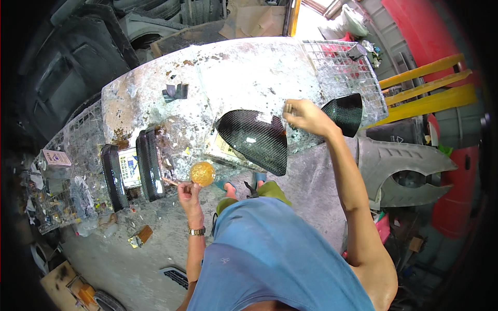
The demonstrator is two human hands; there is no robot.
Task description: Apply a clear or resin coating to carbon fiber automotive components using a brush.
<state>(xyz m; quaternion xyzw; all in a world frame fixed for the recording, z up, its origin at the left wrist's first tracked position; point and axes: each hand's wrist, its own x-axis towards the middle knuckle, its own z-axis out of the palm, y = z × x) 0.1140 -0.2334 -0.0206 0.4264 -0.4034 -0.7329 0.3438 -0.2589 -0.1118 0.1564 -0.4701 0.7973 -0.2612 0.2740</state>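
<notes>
My left hand (190, 196) is closed, pinching the edge of a small round cup of amber, see-through liquid (202, 173). A thin stick (170, 181) juts out to the left from the same fingers. Over the table, my right hand (307, 117) has its fingers curled in; whatever they may hold is hidden. Just left of it lies a large glossy black carbon-fibre shell (252, 136), with a pale glare near its top edge. A smaller carbon-fibre shell (345, 115) sits to the right of that hand. Two curved black carbon-fibre strips (149, 166) (112, 176) rest at the table's left.
The stained white worktable (249, 67) has wire grids at both ends. A dark scrap (175, 92) and a metal can (56, 158) lie on the left, a small cup (357, 52) at far right. Grey bodywork (404, 168) and yellow bars (425, 101) stand right.
</notes>
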